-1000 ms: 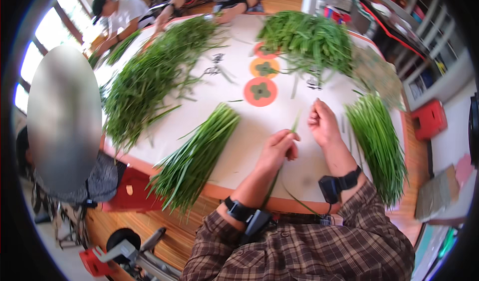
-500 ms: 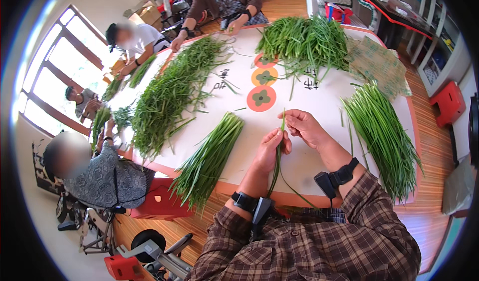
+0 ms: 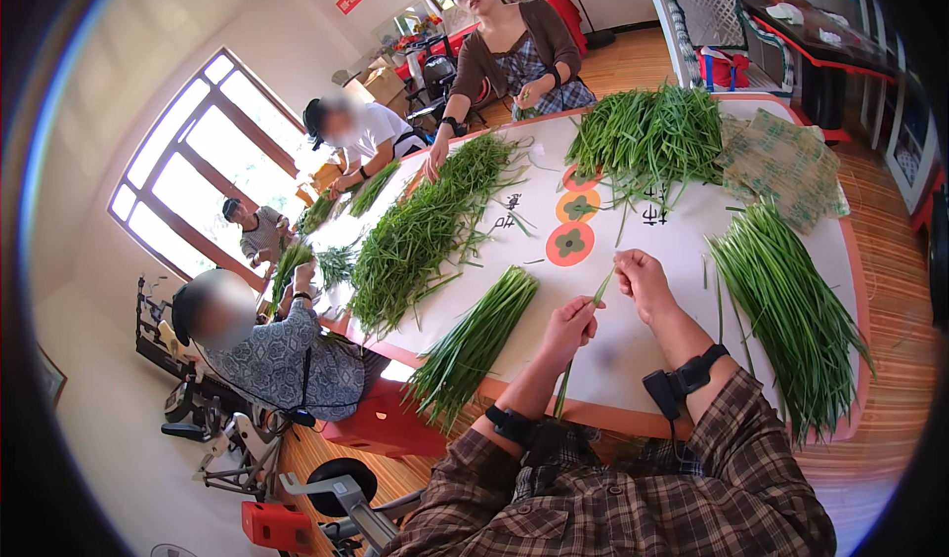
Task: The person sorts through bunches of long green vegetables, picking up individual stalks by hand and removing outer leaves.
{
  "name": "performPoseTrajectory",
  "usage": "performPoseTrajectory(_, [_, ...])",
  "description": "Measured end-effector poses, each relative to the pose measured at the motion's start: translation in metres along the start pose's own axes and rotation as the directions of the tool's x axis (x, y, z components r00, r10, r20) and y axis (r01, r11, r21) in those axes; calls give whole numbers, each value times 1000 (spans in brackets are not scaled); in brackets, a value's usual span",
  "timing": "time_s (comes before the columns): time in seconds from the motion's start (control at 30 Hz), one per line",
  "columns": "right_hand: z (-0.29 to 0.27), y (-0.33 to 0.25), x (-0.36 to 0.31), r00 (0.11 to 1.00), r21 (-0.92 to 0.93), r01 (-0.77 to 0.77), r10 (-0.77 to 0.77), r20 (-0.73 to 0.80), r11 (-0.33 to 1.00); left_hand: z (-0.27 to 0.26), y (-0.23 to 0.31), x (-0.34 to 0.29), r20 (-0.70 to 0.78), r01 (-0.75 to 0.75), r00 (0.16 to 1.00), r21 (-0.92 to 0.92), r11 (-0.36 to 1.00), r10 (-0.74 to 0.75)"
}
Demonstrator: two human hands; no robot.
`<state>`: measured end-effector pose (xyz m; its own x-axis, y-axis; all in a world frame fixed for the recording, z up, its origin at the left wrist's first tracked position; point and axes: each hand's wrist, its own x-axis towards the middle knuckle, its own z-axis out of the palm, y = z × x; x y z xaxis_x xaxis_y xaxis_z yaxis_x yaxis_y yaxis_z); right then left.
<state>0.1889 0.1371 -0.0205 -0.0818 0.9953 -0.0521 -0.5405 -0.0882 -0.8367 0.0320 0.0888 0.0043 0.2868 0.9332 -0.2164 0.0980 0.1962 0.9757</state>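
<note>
My left hand [image 3: 570, 328] is closed round a few garlic chives [image 3: 562, 391], whose long leaves hang below the fist toward my lap. A pale green end [image 3: 603, 285] sticks up out of that fist toward my right hand [image 3: 645, 282]. The right fingers are pinched together at the tip of that end. To the left of my hands lies a neat bundle of chives [image 3: 474, 344], its cut ends pointing away from me. A bigger neat bundle [image 3: 786, 310] lies to the right, by the table's edge.
Loose chives form a long heap [image 3: 420, 246] at the left and a dense pile [image 3: 647, 134] at the far side of the white table [image 3: 643, 399]. A mesh sheet [image 3: 781, 170] lies far right. Co-workers [image 3: 519, 53] sit round the table; a red stool [image 3: 381, 419] stands left.
The view has tilted up and leftward, so the table sits lower and further right. My hands have drawn slightly apart, with the chive end between them.
</note>
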Motion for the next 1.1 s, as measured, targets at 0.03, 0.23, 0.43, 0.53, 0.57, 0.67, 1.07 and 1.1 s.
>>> performPoseTrajectory(0.03, [-4, 0, 3, 996, 74, 16, -9, -90, 997, -3, 4, -7, -10, -14, 1000, 58, 998, 15])
performPoseTrajectory(0.23, [-20, -3, 9, 994, 185, -15, 34, -102, 983, -48, 58, -61, -49, -163, 970, 598, 785, 239])
performPoseTrajectory(0.43, [-9, -2, 6, 997, 71, -23, 28, -67, 997, -124, 102, -79, 52, -114, 816, 991, 71, 576])
performPoseTrajectory(0.53, [-12, -6, 7, 998, 47, 6, -3, -65, 999, -148, 91, -57, -136, -30, 781, 967, 254, 609])
performPoseTrajectory(0.57, [-11, -6, 7, 998, 37, 11, -8, -62, 999, -156, 82, -50, -170, -17, 765, 959, 283, 621])
performPoseTrajectory(0.67, [-8, -4, 5, 997, 14, -12, 13, -77, 1000, -162, 50, -37, -256, 43, 725, 943, 329, 639])
performPoseTrajectory(1.07, [-14, -6, 6, 999, 6, -18, 18, -31, 1000, -117, 16, -26, -257, 260, 772, 962, 79, 581])
performPoseTrajectory(1.1, [-13, -6, 6, 999, 9, -19, 19, -32, 1000, -117, 15, -26, -250, 276, 772, 960, 46, 584])
